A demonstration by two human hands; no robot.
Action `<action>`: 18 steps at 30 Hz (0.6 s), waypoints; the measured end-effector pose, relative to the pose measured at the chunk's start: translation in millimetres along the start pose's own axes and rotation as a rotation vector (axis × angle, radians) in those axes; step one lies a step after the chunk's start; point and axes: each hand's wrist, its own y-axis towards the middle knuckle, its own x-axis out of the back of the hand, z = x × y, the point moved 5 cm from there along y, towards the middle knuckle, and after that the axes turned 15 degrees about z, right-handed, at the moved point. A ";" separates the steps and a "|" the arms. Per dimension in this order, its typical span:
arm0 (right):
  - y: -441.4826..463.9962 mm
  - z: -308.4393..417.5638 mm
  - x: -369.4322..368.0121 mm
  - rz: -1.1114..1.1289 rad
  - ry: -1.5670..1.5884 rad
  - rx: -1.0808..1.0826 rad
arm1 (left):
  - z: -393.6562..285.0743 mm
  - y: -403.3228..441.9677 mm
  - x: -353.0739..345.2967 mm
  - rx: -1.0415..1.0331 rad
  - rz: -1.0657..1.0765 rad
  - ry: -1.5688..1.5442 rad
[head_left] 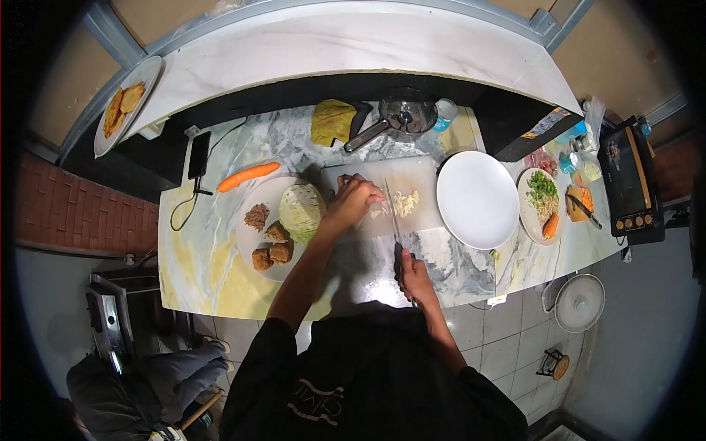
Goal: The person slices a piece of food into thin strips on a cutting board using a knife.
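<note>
On a pale cutting board, my left hand is bent with its fingers together over small pale pieces beside the blade; what lies under the fingers is hidden. My right hand is wrapped round the black handle of a knife, whose blade points away from me across the board. Chopped pale bits lie just right of the blade. Left of the board a plate carries a cabbage piece, brown chunks and a small brown heap.
A large white plate adjoins the board's right side. Farther right are a plate of chopped greens and a toaster oven. A pan stands behind the board, a carrot back left. Another person is at lower left.
</note>
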 end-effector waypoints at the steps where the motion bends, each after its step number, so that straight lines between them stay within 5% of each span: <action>1: -0.2 -1.8 0.5 0.003 0.023 -0.004 | -2.1 3.6 2.1 -0.013 -0.015 0.002; 11: -5.4 0.0 12.0 -0.061 0.147 0.042 | -12.6 20.6 10.2 -0.104 -0.045 -0.222; 14: -4.3 0.2 12.1 -0.081 0.187 0.042 | -20.5 14.3 23.9 -0.197 -0.256 -0.088; 18: -3.7 -5.5 10.2 -0.053 0.173 0.041 | -11.4 7.5 22.9 0.074 -0.231 -0.290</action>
